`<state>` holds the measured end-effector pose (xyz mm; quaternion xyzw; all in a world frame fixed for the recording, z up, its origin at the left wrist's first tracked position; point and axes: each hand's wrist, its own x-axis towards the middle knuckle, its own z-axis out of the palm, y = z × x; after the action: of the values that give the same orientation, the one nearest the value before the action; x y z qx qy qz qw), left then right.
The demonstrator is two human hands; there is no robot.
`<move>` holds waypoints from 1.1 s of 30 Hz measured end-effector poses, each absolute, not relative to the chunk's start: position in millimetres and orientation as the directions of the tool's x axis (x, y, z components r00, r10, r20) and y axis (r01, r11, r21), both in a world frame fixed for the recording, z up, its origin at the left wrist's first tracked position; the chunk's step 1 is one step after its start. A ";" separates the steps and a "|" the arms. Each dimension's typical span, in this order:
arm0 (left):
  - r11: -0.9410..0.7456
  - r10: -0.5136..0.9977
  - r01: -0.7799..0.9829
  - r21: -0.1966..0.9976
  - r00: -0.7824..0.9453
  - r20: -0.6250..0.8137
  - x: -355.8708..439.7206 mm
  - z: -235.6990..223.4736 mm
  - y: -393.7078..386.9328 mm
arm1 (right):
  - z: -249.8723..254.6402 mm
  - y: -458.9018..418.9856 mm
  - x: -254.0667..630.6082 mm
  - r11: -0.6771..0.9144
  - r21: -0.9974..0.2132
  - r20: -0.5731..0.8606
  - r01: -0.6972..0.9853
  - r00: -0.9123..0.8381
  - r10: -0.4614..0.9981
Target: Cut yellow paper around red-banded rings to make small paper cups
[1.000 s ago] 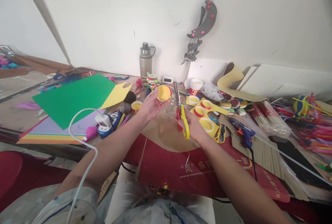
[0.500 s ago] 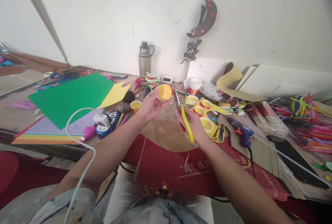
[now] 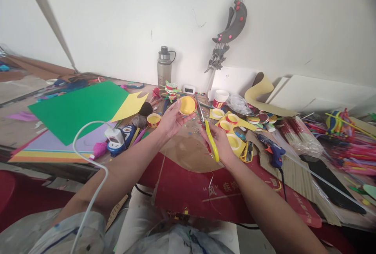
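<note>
Between the fingers and thumb of my left hand (image 3: 172,119) is a shallow paper cup piece (image 3: 188,106) with a yellow disc inside and a red outer wall. My right hand (image 3: 219,140) grips a pair of scissors (image 3: 210,138) by its yellow handle. The metal blades point up and away, just right of the cup piece; whether they touch it I cannot tell. Right of that hand, yellow-lined cup rings (image 3: 233,141) rest on yellow paper (image 3: 245,122). Left of my left wrist stands another yellow-lined cup ring (image 3: 153,120).
Green paper (image 3: 79,109) and a power strip (image 3: 117,144) with a white cable lie left. At the back stand a bottle (image 3: 164,68) and a paper cup (image 3: 220,98). To the right are a blue glue gun (image 3: 272,150), a phone (image 3: 331,183) and colourful pipe cleaners (image 3: 358,144).
Both hands keep their grips and hardly move. The view has shifted slightly.
</note>
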<state>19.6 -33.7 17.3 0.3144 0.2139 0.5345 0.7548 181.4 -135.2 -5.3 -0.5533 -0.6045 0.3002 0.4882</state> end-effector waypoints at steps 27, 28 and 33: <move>0.235 0.944 -0.679 0.695 0.329 0.002 20.2 14.8 -33.4 | -13.7 -132.4 184.4 0.210 -0.895 0.264 0.394 0.088 0.960; 0.237 0.945 -0.677 0.697 0.328 -0.002 19.7 15.6 -33.4 | -13.4 -132.6 184.5 0.209 -0.894 0.263 0.395 0.086 0.961; 0.238 0.940 -0.660 0.713 0.341 0.002 17.3 20.5 -34.1 | -14.1 -132.6 185.2 0.205 -0.897 0.257 0.392 0.086 0.962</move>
<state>17.3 -34.1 20.5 0.3169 0.2210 0.5298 0.7550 185.2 -132.6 -14.1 -0.5570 -0.6078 0.2957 0.4826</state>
